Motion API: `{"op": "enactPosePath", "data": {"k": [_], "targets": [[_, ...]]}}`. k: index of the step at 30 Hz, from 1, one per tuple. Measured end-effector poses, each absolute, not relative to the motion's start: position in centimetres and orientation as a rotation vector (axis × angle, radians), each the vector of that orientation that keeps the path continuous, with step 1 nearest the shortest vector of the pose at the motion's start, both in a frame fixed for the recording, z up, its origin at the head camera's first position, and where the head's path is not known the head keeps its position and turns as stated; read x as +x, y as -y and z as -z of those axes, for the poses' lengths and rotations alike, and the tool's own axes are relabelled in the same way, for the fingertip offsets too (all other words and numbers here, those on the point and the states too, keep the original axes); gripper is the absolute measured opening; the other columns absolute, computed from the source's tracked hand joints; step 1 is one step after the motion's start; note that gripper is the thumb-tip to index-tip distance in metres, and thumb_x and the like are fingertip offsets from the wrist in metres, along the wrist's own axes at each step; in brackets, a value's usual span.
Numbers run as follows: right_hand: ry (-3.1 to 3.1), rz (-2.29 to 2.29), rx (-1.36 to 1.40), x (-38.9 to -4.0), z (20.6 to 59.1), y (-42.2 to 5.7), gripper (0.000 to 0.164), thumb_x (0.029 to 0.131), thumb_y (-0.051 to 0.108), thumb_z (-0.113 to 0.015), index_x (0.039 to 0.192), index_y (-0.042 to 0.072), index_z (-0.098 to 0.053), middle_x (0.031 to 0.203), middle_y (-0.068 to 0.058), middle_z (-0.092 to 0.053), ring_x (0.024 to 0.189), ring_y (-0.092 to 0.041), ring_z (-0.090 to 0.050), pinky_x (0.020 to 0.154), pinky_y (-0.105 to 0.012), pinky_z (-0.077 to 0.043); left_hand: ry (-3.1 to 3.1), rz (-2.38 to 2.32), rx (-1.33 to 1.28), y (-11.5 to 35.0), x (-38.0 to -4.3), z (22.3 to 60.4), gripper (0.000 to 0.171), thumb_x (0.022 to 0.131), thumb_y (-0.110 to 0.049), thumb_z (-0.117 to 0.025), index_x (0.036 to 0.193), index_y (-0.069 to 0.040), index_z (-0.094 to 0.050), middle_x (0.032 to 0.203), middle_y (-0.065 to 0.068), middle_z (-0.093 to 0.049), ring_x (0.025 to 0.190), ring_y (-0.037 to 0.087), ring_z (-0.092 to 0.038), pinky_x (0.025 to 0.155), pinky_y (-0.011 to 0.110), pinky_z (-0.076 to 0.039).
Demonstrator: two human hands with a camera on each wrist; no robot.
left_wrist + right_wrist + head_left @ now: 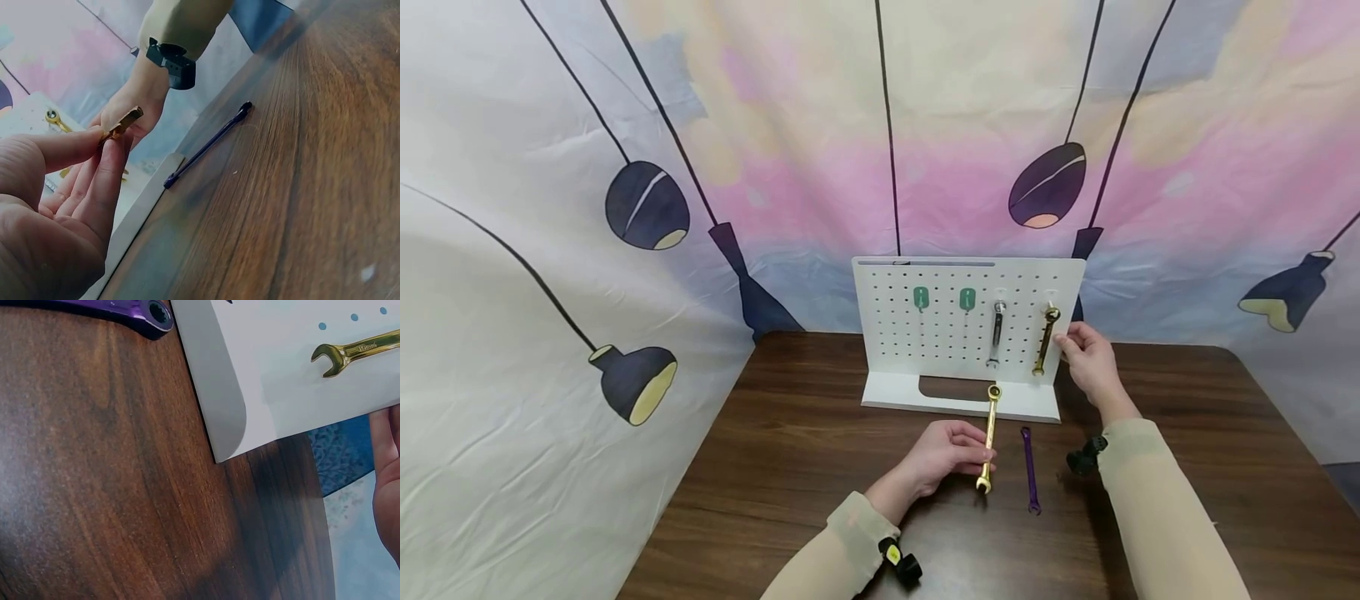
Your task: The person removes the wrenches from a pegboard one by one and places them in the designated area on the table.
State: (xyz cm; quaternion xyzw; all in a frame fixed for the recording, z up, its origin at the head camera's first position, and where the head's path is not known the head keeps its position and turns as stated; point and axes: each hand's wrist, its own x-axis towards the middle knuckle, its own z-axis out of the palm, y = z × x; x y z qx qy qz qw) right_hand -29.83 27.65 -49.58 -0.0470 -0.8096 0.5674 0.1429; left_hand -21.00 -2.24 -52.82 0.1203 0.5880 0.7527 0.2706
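Observation:
My left hand [951,454] pinches a gold combination wrench [990,433] between thumb and fingers, just in front of the white pegboard [887,333]. In the left wrist view the held wrench [128,120] shows end-on. My right hand [1090,362] grips the board's right edge, thumb in front; its fingers are partly hidden behind. Beside that thumb a second gold wrench [1045,342] hangs on the board, and a silver wrench [996,333] hangs to its left. A purple wrench [1030,471] lies on the table, right of the held one.
Two green tags [921,297] are on the board's left half. The board's base has a cut-out slot and stands on a brown wooden table [760,475]. Behind it hangs a cloth [805,167] printed with lamps.

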Motion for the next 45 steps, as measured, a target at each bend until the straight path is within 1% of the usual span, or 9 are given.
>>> {"op": "enactPosePath", "data": {"k": [3, 6, 9, 12, 19, 26, 35, 40, 45], "targets": [[2.329, -1.637, -0.130, -29.8, 49.6, -27.7, 0.028, 0.112, 0.020, -0.060, 0.124, -0.006, -0.061, 0.101, 0.008, -0.069, 0.099, -0.002, -0.060, 0.094, -0.021, -0.057, -1.572, -2.026, 0.314, 1.9, -20.8, 52.8, 0.017, 0.091, 0.017, -0.073, 0.106, 0.008, -0.070, 0.093, 0.020, -0.078, 0.079, 0.025, -0.079, 0.077, 0.038, -0.067], [2.324, -1.638, -0.131, -29.8, 49.6, -27.8, 0.029, 0.112, 0.020, -0.060, 0.124, -0.006, -0.062, 0.098, 0.014, -0.067, 0.099, -0.001, -0.060, 0.099, -0.029, -0.059, -1.576, -2.021, 0.302, 1.7, -20.5, 52.6, 0.017, 0.092, 0.017, -0.072, 0.106, 0.008, -0.069, 0.090, 0.015, -0.077, 0.080, 0.026, -0.079, 0.078, 0.038, -0.067], [2.323, -1.637, -0.130, -29.8, 49.7, -27.8, 0.030, 0.112, 0.020, -0.060, 0.125, -0.006, -0.062, 0.098, 0.014, -0.068, 0.099, -0.001, -0.060, 0.105, -0.041, -0.058, -1.581, -2.020, 0.278, 1.4, -20.3, 52.5, 0.017, 0.092, 0.017, -0.072, 0.105, 0.008, -0.067, 0.087, 0.011, -0.075, 0.080, 0.028, -0.079, 0.078, 0.039, -0.068], [2.326, -1.634, -0.134, -29.9, 49.7, -27.7, 0.030, 0.112, 0.021, -0.060, 0.125, -0.006, -0.061, 0.099, 0.011, -0.068, 0.099, -0.002, -0.059, 0.107, -0.046, -0.057, -1.588, -2.020, 0.258, 1.3, -20.2, 52.5, 0.016, 0.092, 0.018, -0.071, 0.103, 0.007, -0.067, 0.085, 0.010, -0.074, 0.079, 0.029, -0.079, 0.077, 0.040, -0.068], [2.336, -1.623, -0.142, -30.0, 49.6, -27.6, 0.030, 0.112, 0.020, -0.059, 0.127, -0.006, -0.062, 0.098, 0.013, -0.067, 0.099, -0.001, -0.059, 0.104, -0.035, -0.059, -1.594, -1.999, 0.243, 1.3, -20.1, 52.6, 0.015, 0.091, 0.018, -0.072, 0.102, 0.009, -0.069, 0.083, 0.012, -0.075, 0.077, 0.027, -0.078, 0.078, 0.041, -0.068], [2.327, -1.629, -0.142, -30.1, 49.7, -27.6, 0.031, 0.112, 0.020, -0.060, 0.127, -0.006, -0.062, 0.094, 0.015, -0.066, 0.096, -0.002, -0.059, 0.088, -0.015, -0.055, -1.616, -1.976, 0.215, 1.2, -20.2, 53.0, 0.015, 0.090, 0.018, -0.073, 0.101, 0.009, -0.070, 0.088, 0.019, -0.077, 0.076, 0.024, -0.078, 0.076, 0.039, -0.068], [2.339, -1.628, -0.168, -30.0, 49.6, -27.6, 0.031, 0.112, 0.023, -0.060, 0.127, -0.004, -0.062, 0.095, 0.017, -0.066, 0.098, -0.002, -0.059, 0.099, -0.029, -0.058, -1.660, -1.941, 0.184, 0.6, -19.7, 52.6, 0.015, 0.089, 0.017, -0.074, 0.102, 0.009, -0.071, 0.092, 0.023, -0.078, 0.073, 0.019, -0.076, 0.074, 0.037, -0.068], [2.322, -1.646, -0.155, -29.9, 49.6, -27.7, 0.030, 0.111, 0.022, -0.061, 0.126, -0.005, -0.061, 0.092, 0.021, -0.065, 0.097, -0.001, -0.059, 0.089, -0.016, -0.055, -1.645, -1.930, 0.174, 0.3, -19.6, 52.9, 0.016, 0.089, 0.017, -0.074, 0.100, 0.007, -0.070, 0.090, 0.022, -0.078, 0.072, 0.018, -0.075, 0.073, 0.036, -0.068], [2.318, -1.646, -0.149, -30.0, 49.6, -27.6, 0.030, 0.111, 0.022, -0.061, 0.126, -0.005, -0.061, 0.092, 0.021, -0.065, 0.096, -0.002, -0.059, 0.086, -0.013, -0.053, -1.658, -1.897, 0.183, 0.3, -19.5, 53.2, 0.015, 0.089, 0.016, -0.075, 0.098, 0.004, -0.070, 0.088, 0.018, -0.078, 0.072, 0.018, -0.075, 0.072, 0.035, -0.068]]}}
